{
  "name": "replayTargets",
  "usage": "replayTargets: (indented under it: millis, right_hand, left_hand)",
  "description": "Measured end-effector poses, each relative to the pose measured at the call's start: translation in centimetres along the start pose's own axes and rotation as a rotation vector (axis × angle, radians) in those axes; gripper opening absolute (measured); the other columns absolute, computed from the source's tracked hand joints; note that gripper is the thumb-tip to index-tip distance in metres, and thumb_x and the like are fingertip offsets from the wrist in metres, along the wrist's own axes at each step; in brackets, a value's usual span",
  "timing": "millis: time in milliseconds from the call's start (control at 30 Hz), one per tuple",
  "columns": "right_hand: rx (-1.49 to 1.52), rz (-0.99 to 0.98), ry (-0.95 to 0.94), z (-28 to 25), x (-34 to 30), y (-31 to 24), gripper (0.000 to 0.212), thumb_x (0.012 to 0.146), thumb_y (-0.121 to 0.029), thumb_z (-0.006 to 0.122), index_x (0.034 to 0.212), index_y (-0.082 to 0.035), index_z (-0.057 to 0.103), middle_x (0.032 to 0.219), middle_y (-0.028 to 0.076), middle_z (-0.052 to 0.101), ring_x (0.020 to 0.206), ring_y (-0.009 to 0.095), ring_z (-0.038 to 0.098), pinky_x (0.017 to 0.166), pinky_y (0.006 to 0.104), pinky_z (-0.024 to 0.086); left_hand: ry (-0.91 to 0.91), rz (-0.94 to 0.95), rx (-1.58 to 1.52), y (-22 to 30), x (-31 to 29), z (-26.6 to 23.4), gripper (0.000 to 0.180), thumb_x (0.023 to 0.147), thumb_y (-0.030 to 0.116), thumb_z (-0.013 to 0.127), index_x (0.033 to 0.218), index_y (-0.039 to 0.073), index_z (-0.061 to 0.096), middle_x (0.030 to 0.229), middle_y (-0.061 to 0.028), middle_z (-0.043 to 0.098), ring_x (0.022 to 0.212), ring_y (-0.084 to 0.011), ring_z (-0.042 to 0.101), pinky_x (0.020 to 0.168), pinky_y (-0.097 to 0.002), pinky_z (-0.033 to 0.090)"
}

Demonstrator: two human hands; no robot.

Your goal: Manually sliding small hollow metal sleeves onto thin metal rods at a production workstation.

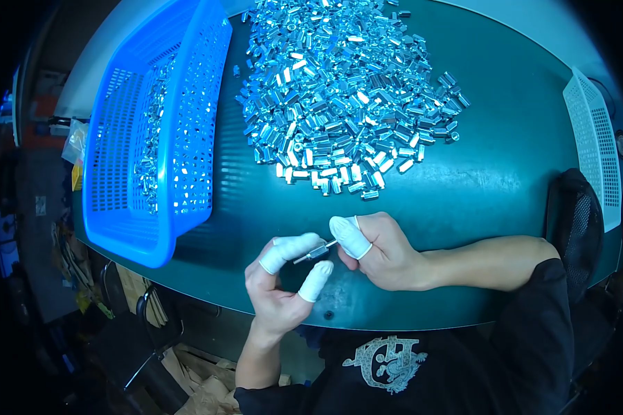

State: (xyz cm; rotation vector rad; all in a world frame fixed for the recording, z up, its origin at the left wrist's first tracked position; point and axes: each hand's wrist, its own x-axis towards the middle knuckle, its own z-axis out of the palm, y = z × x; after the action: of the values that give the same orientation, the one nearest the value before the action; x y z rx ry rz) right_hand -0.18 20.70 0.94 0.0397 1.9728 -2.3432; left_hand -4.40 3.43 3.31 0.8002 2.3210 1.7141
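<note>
A person in a dark top sat at a green counter point(477, 214), seen from above, both hands near its front edge. Between them, low in the centre, was one small metal piece point(317, 252): a six-sided body with a thin rod jutting from its left end and a narrow shank at its right.

The right hand point(394, 258) pinched the shank, its grip pressed together under a thumb in a white finger cot point(351, 238). The left hand point(278, 304), also wearing cots, had its grip spread loosely around the body: forefinger above, thumb below and seemingly just short of the metal. Whether the forefinger touched could not be told.

Handling it well, as far as could be judged, called for a firm right pinch close to the body, so the piece could not swivel, and for rod and shank to stay in one straight line. The left fingertips did best meeting opposite flats evenly, since the smooth cots could slip on bright metal.

Beyond the hands, well apart from them, lay a wide heap of shiny metal pieces point(346, 104). A blue basket point(165, 152) holding more metal parts stood at the left, a white basket point(590, 131) at the far right.
</note>
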Motion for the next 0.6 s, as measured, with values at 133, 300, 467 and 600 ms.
replayTargets:
  millis: [133,300,467,600]
  right_hand:
    - [0.003,-0.023,0.01,0.1,0.0,0.1,0.039,0.099,-0.017,0.045,0.065,0.0,0.051,0.053,0.008,0.05,0.045,0.016,0.044,0.044,0.0333,0.035]
    - [-0.023,-0.09,0.011,0.2,0.1,0.1,0.04,0.099,-0.018,0.044,0.065,0.0,0.05,0.052,0.007,0.048,0.045,0.015,0.043,0.044,0.0325,0.035]
    - [0.055,0.008,0.014,0.1,-0.5,-0.3,0.045,0.1,-0.025,0.043,0.061,-0.003,0.048,0.052,0.004,0.048,0.047,0.012,0.043,0.046,0.0302,0.035]
    - [0.081,0.083,0.061,0.0,-0.1,0.1,0.045,0.099,-0.026,0.045,0.06,-0.004,0.048,0.051,0.003,0.046,0.047,0.009,0.042,0.045,0.0298,0.033]
  left_hand:
    - [-0.126,-0.306,-0.228,-0.9,-0.5,-0.8,0.021,0.089,0.014,0.062,0.098,-0.005,0.064,0.085,-0.0093,0.067,0.067,-0.0124,0.062,0.064,-0.024,0.05]
    - [-0.049,-0.108,0.008,-0.1,0.0,0.5,0.011,0.083,0.005,0.068,0.09,-0.004,0.065,0.074,-0.0085,0.065,0.064,-0.0113,0.06,0.053,-0.0236,0.044]
    - [-0.078,0.325,0.418,1.2,0.3,-1.2,0.026,0.068,0.001,0.078,0.092,0.0,0.066,0.07,-0.0093,0.063,0.058,-0.0225,0.057,0.051,-0.0293,0.045]
    - [0.158,0.325,0.691,2.5,-0.4,-5.8,0.019,0.074,-0.001,0.073,0.092,-0.001,0.066,0.073,-0.0077,0.062,0.056,-0.0168,0.05,0.052,-0.0258,0.041]
